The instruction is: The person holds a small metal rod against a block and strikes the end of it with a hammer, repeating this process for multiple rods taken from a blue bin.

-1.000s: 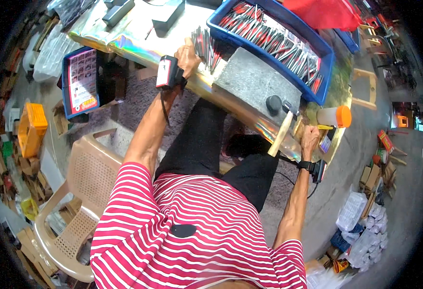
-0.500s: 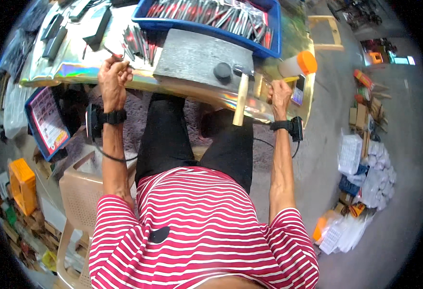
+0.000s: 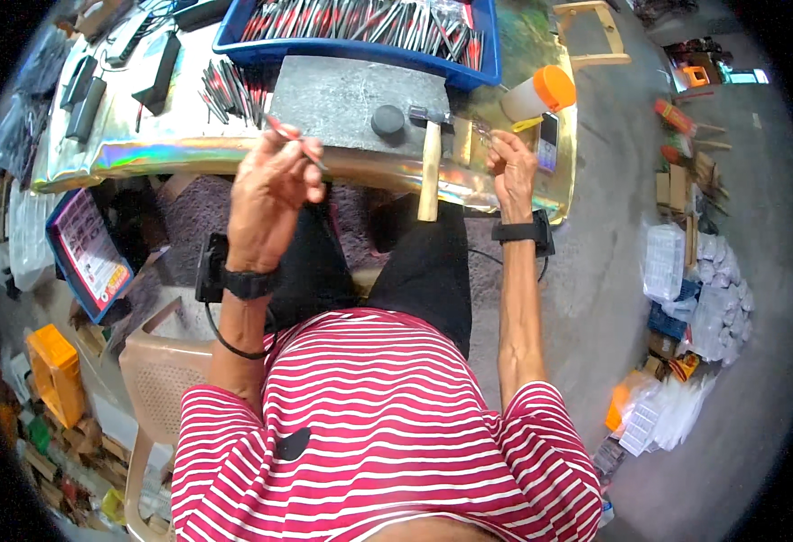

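Pinched in the fingers of my left hand [image 3: 268,208] is a slim red-and-dark pointed tool [image 3: 290,140], raised over the table's front edge by the grey slab [image 3: 333,95]. My right hand [image 3: 514,167] is at the table's right end, fingertips drawn together; whatever small thing they hold is too fine to make out. Between the hands, a wooden-handled hammer [image 3: 430,172] rests its head on the slab, with its handle past the edge. Beside it sits a round black block [image 3: 387,121]. Similar slim tools [image 3: 225,90] lie in a pile left of the slab.
A blue tray [image 3: 360,50] full of slim red-and-silver tools stands behind the slab. An orange-lidded jar [image 3: 532,95] and a dark phone-like device [image 3: 548,149] are at the right. Black boxes [image 3: 155,72] lie at the left. A plastic chair [image 3: 166,361] stands lower left.
My left hand has come right and nearer from beside the tool pile, with the slim tool now plainly showing. My right hand's fingers have lifted and loosened slightly near the jar.
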Tool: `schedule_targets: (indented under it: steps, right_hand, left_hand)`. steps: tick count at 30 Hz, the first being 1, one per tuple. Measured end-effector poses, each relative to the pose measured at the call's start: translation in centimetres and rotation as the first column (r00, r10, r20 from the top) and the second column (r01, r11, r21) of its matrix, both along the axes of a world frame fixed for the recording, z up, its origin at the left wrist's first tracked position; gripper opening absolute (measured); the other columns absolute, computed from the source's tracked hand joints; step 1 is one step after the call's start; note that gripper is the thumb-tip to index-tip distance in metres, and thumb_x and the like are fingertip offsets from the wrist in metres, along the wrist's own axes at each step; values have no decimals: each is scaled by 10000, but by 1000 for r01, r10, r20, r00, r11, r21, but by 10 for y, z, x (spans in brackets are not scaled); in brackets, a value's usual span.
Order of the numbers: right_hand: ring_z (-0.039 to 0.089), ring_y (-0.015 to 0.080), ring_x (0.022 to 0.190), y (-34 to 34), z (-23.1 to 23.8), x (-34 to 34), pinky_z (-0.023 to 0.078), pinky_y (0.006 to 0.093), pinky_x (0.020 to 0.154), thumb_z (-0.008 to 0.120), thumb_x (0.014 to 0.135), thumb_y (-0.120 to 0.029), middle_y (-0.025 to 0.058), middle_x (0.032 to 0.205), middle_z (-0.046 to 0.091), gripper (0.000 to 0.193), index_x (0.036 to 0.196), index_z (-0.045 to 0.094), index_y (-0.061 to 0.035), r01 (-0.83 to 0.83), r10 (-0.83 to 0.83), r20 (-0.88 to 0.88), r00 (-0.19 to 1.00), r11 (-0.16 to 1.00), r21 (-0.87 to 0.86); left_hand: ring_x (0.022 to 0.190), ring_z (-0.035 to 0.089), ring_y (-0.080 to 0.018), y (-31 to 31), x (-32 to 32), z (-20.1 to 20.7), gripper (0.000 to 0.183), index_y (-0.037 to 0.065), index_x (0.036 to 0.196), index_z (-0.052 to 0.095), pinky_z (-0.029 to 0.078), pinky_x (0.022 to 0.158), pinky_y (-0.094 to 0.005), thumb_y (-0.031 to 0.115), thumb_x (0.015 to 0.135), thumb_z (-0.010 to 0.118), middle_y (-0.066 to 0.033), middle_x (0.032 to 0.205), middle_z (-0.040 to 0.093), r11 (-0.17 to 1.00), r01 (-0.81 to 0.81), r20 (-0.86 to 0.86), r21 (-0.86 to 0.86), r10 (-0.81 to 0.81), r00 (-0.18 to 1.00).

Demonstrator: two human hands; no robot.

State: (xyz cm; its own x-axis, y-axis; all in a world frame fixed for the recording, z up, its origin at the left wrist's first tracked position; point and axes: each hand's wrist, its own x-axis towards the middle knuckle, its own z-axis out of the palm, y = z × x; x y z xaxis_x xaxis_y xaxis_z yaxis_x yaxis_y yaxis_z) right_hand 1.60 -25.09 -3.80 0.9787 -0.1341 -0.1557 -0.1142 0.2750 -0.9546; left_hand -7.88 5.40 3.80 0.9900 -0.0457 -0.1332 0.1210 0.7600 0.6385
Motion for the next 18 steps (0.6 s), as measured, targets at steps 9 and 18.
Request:
schedule_targets:
  steps: [9, 18]
  right_hand:
    - [418, 56, 491, 86, 95, -71, 353, 180, 433, 534, 721, -20, 49, 670, 531, 209, 910, 555, 68, -320, 307, 100, 947, 929, 185]
    - [467, 42, 517, 119, 111, -92, 341, 149, 416, 525, 765, -60, 78, 744, 585, 213, 957, 519, 30, -381, 353, 159, 922, 899, 216]
  left_hand:
    - [664, 565, -183, -50, 7, 5, 124, 33, 943, 408, 502, 560, -273, 79, 833, 444, -143, 841, 540, 971, 144, 22, -192, -143, 989]
    - [668, 550, -189, -57, 1, -2, 114, 26, 941, 434, 479, 578, -279, 92, 849, 423, -133, 844, 545, 920, 148, 24, -363, -150, 988]
